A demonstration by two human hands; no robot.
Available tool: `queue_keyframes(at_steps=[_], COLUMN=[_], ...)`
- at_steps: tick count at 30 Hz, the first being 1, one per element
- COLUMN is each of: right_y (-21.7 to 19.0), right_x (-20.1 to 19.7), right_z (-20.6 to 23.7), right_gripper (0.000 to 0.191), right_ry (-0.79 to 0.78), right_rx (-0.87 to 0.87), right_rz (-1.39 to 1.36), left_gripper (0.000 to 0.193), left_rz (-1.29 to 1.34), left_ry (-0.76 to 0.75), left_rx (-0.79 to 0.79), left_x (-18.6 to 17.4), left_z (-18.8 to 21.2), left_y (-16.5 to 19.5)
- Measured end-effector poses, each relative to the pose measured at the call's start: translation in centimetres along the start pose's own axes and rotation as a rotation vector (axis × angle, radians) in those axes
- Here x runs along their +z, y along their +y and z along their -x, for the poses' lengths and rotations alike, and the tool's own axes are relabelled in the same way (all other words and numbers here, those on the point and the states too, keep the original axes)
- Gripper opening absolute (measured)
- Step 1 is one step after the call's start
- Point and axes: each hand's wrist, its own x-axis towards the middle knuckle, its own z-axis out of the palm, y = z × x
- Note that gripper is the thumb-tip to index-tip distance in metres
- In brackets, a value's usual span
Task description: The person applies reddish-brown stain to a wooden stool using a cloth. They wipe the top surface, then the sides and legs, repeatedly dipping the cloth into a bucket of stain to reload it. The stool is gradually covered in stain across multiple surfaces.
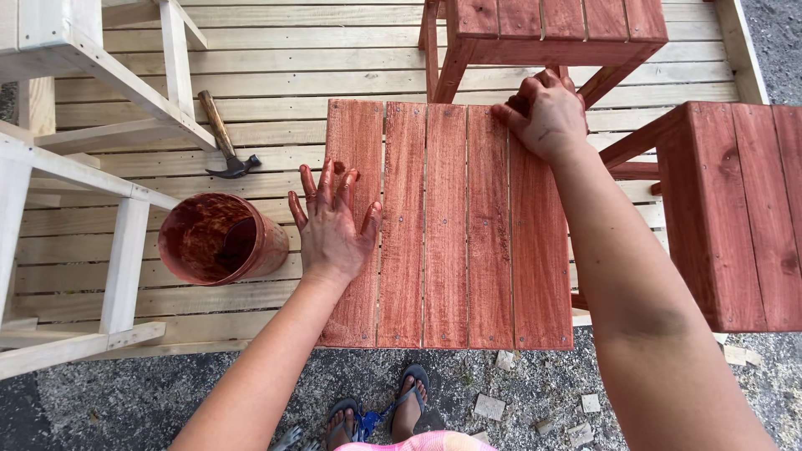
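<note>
The round tub [219, 239] holds red-brown stain and stands on the pale plank deck [276, 58], left of the red slatted stool [447, 225]. Left hand [332, 224] lies flat with fingers spread on the stool's left edge; right hand [545, 113], fingers curled, presses its far edge.

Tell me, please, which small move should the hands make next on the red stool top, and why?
Probably lift the left hand off the stained stool top and dip it into the stain-smeared tub beside it. That palm lies flat on the left slat, the right hand grips the far edge, and both hands are stain-coated.
</note>
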Motion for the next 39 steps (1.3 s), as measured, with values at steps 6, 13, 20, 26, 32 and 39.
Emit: queue_keyframes(at_steps=[6, 13, 20, 26, 32, 39], right_y=[0.8, 1.2, 1.2, 0.4, -0.5, -0.8], right_x=[1.2, 1.4, 1.0, 1.4, 2.0, 1.9], right_z=[0.0, 4.4, 13.7, 22.8, 30.8, 36.4], right_gripper=[0.059, 0.046, 0.034, 0.03, 0.032, 0.03], right_ry=[0.172, 0.175, 0.115, 0.17, 0.107, 0.28], right_rx=[-0.091, -0.121, -0.161, -0.24, -0.164, -0.294], right_rz=[-0.044, -0.019, -0.089, -0.112, -0.084, -0.124], left_gripper=[0.096, 0.088, 0.077, 0.069, 0.069, 0.072], left_rz=[0.01, 0.005, -0.004, 0.029, 0.041, 0.081], left_ry=[-0.013, 0.05, 0.047, 0.101, 0.12, 0.164], left_rx=[-0.038, 0.015, 0.009, 0.037, 0.042, 0.053], left_x=[-0.1, 0.2, 0.1, -0.2, -0.1, 0.1], left_z=[0.3, 0.3, 0.5, 1.0, 1.2, 1.2], left_y=[0.1, -0.1, -0.1, 0.2, 0.3, 0.1])
